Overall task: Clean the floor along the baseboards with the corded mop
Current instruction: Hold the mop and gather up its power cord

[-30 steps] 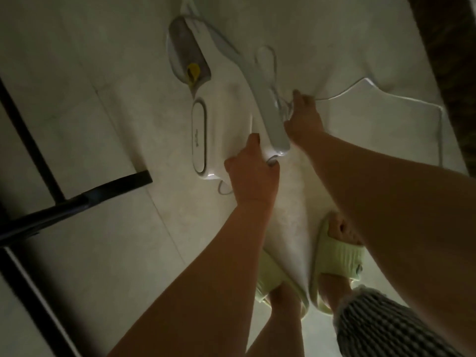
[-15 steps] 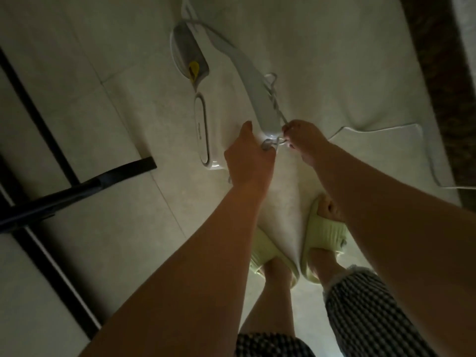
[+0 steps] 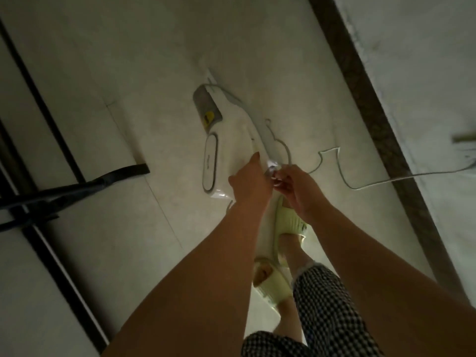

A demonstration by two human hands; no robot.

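Note:
The white corded mop (image 3: 226, 140) stands upright on the pale tiled floor (image 3: 154, 73), with a grey top and a yellow knob. My left hand (image 3: 248, 184) grips the end of its handle. My right hand (image 3: 296, 188) pinches the white cord (image 3: 345, 180) right beside the handle end. From there the cord loops over the floor and trails off to the right, crossing the dark baseboard strip (image 3: 381, 130). How the right fingers sit on the cord is partly hidden.
A black frame with bars (image 3: 38, 199) stands at the left, one flat black foot (image 3: 123, 171) reaching toward the mop. My feet in pale green slippers (image 3: 288, 222) stand just behind the mop. A light wall (image 3: 425, 73) rises beyond the baseboard.
The view has pulled back and the baseboard and wall have come into sight at right. My right hand moved from the floor-side of the handle up to its end, holding the cord.

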